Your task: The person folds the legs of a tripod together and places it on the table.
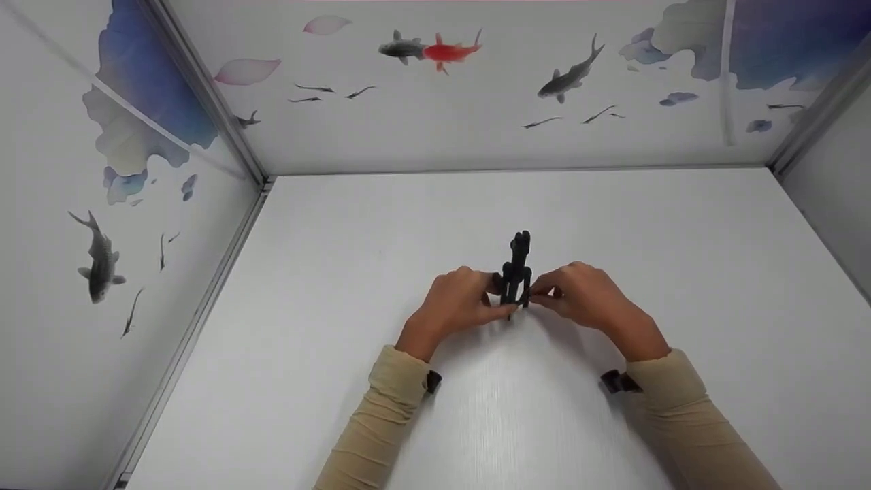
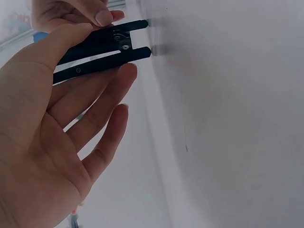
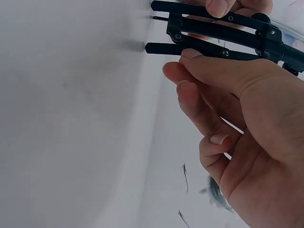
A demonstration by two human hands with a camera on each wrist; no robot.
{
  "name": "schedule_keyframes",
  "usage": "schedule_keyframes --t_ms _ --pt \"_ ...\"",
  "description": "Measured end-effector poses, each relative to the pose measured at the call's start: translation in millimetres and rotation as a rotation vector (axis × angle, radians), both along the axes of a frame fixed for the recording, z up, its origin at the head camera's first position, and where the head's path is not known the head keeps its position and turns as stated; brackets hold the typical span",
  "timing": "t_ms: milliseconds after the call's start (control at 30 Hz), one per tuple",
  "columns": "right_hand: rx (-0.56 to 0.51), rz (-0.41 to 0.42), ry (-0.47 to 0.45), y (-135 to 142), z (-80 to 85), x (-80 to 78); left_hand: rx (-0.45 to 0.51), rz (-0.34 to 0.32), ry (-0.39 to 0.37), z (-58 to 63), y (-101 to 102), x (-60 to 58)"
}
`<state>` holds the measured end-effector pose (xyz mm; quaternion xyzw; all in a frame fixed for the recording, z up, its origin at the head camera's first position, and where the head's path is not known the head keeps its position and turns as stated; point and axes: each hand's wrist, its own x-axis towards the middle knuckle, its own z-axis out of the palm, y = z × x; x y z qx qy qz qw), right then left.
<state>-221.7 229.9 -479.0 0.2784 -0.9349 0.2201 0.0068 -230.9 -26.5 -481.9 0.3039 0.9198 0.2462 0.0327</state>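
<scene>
A small black tripod (image 1: 519, 255) stands upright near the middle of the white table, its legs (image 3: 204, 49) folded close to the centre column. From the left side my left hand (image 1: 457, 303) pinches a leg, thumb in front and fingers behind. My right hand (image 1: 586, 294) pinches another leg between thumb and index finger, low on the right side. In the left wrist view, the leg tips (image 2: 142, 53) point at the tabletop, right at its surface. The right wrist view shows the hinged braces (image 3: 175, 31) joining the legs to the column.
The white tabletop (image 1: 326, 238) spreads around both hands. White panels with painted fish stand along its back (image 1: 435, 129) and left side (image 1: 41, 272), and a plain panel (image 1: 837, 163) on the right. Small black devices (image 1: 433, 382) sit at both sleeve cuffs.
</scene>
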Motion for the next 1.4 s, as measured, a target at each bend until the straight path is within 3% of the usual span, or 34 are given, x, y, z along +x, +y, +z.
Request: schedule_keyframes --t_ms 467,900,1233,1400 --pt "0.016 0.03 0.178 -3 -7.2 1.3 0.036 -0.068 -0.068 0.6 -5 -2.2" --pt "-0.004 0.08 0.243 -3 -10.7 1.5 0.0 -0.066 -0.07 1.0 -3 -3.6" --pt "0.027 0.085 0.148 -1 -5.4 1.8 -0.061 -0.083 -0.025 1.4 -1 -1.2" --pt "0.028 0.094 0.162 -3 -4.5 1.0 -0.052 -0.086 -0.021 0.5 -4 -1.9"
